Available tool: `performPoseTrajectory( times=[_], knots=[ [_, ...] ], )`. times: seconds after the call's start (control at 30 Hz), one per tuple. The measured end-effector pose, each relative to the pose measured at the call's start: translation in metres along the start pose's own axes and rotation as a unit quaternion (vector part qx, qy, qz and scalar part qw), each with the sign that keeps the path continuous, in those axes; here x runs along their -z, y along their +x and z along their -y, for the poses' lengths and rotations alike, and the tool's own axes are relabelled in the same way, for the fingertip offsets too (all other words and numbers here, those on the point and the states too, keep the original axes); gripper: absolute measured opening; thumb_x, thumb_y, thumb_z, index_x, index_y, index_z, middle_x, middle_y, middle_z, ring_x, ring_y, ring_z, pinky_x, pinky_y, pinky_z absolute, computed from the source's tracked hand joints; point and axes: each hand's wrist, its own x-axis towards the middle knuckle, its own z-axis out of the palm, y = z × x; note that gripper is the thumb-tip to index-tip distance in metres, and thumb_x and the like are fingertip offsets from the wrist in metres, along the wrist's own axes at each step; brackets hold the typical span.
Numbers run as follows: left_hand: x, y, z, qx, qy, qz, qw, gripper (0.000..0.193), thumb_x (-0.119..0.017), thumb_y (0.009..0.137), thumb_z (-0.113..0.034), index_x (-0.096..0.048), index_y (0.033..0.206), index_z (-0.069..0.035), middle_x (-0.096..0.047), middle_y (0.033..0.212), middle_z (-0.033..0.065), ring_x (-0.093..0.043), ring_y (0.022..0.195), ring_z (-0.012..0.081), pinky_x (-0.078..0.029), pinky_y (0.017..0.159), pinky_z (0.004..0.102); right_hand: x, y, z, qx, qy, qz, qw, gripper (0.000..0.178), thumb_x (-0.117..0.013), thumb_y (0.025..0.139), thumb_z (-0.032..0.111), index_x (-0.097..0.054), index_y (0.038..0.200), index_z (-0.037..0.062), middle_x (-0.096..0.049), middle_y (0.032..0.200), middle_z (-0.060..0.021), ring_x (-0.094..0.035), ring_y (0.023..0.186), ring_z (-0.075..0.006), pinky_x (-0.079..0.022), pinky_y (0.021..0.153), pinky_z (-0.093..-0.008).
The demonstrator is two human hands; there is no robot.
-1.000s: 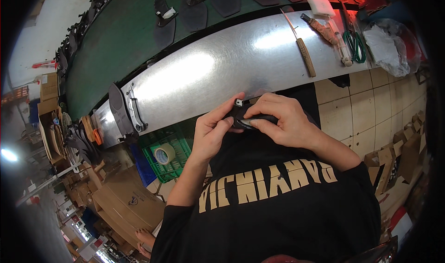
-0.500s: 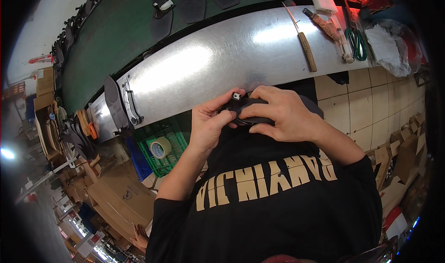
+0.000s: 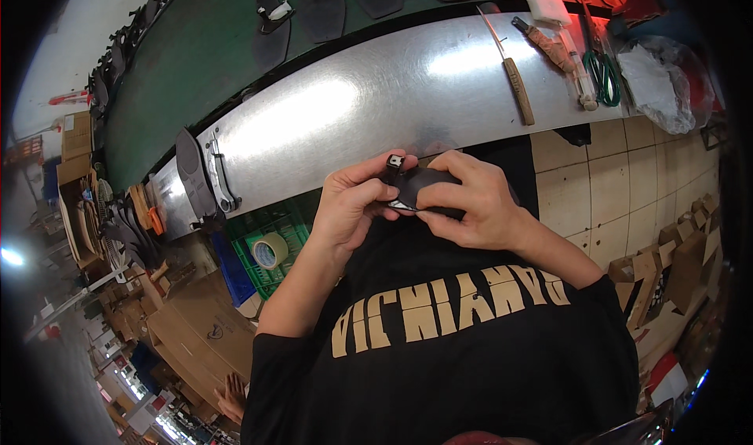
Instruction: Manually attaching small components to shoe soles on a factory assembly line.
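Note:
A black shoe sole (image 3: 427, 188) with a strap is held between my two hands, just off the near edge of the metal bench. My left hand (image 3: 353, 202) pinches its left end, thumb on top and fingers beneath. Beside that thumb, a small black strap end with a white tip (image 3: 394, 162) sticks up. My right hand (image 3: 478, 206) is closed around the sole's near side, its fingertips pressed at the edge close to my left thumb. A thin pale strip shows along that edge. The sole's far right end is mostly hidden behind my right hand.
On the metal bench (image 3: 376, 123) lie a wooden-handled tool (image 3: 518, 92), green-handled scissors (image 3: 602, 80) and a plastic bag (image 3: 659, 88). Another black sole (image 3: 194, 174) rests at left. More soles line the green belt (image 3: 188, 69). Tape (image 3: 271, 250) sits in a green crate. A co-worker's hand (image 3: 231, 398) shows lower left.
My right hand has shifted slightly left, and its fingers now sit at the sole's near edge. More of the sole's top shows, along with a pale strip on its edge.

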Motion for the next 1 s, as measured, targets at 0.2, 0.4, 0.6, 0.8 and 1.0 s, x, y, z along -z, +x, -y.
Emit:
performPoseTrajectory(
  times=[0.2,0.4,0.6,0.8,1.0],
  knots=[
    [0.004,-0.004,-0.002,-0.067,0.008,0.057,0.996,0.041,-0.047,0.088,-0.002,-0.059,0.128,0.001,-0.065,0.12,0.0165,-0.068,0.084,0.0154,-0.055,0.055,0.0214,0.001,-0.001,0.005,0.068,-0.024,-0.026,0.997,0.024,-0.078,0.07,0.015,-0.068,0.091,0.0102,-0.058,0.089,-0.0092,-0.062,0.074,-0.0245,-0.049,0.059,-0.0329],
    [-0.001,-0.003,0.006,-0.121,0.078,-0.02,0.989,0.047,-0.043,0.093,-0.01,-0.046,0.138,0.002,-0.064,0.12,0.0162,-0.065,0.086,0.0116,-0.053,0.054,0.0201,-0.003,0.0,0.007,-0.039,-0.019,-0.083,0.996,0.024,-0.076,0.075,0.006,-0.065,0.097,0.0034,-0.064,0.084,-0.0118,-0.063,0.068,-0.0249,-0.05,0.06,-0.0324],
    [0.016,0.0,0.005,0.001,0.092,0.05,0.995,0.031,-0.042,0.093,-0.009,-0.062,0.116,-0.004,-0.065,0.099,0.0052,-0.061,0.078,0.0089,-0.053,0.058,0.0234,-0.003,-0.005,0.002,-0.08,-0.014,-0.016,0.997,0.017,-0.075,0.078,0.012,-0.061,0.086,0.0064,-0.061,0.068,-0.0081,-0.062,0.06,-0.0252,-0.048,0.055,-0.0343],
    [0.008,0.001,0.011,-0.013,0.117,0.033,0.992,0.033,-0.043,0.089,-0.01,-0.061,0.114,0.002,-0.067,0.097,0.0085,-0.065,0.081,0.0115,-0.057,0.059,0.0259,-0.007,-0.003,-0.001,-0.042,-0.053,-0.049,0.997,0.015,-0.074,0.078,0.013,-0.061,0.082,0.0071,-0.06,0.066,-0.0075,-0.061,0.059,-0.0251,-0.046,0.053,-0.0352],
    [0.007,0.002,0.017,-0.035,0.158,0.047,0.986,0.023,-0.052,0.096,-0.015,-0.062,0.112,-0.001,-0.067,0.095,0.0056,-0.064,0.08,0.0098,-0.056,0.06,0.0249,-0.008,-0.005,0.0,-0.085,-0.054,-0.02,0.995,0.016,-0.073,0.079,0.012,-0.059,0.083,0.0062,-0.061,0.067,-0.0094,-0.062,0.061,-0.028,-0.047,0.054,-0.0376]
  ],
)
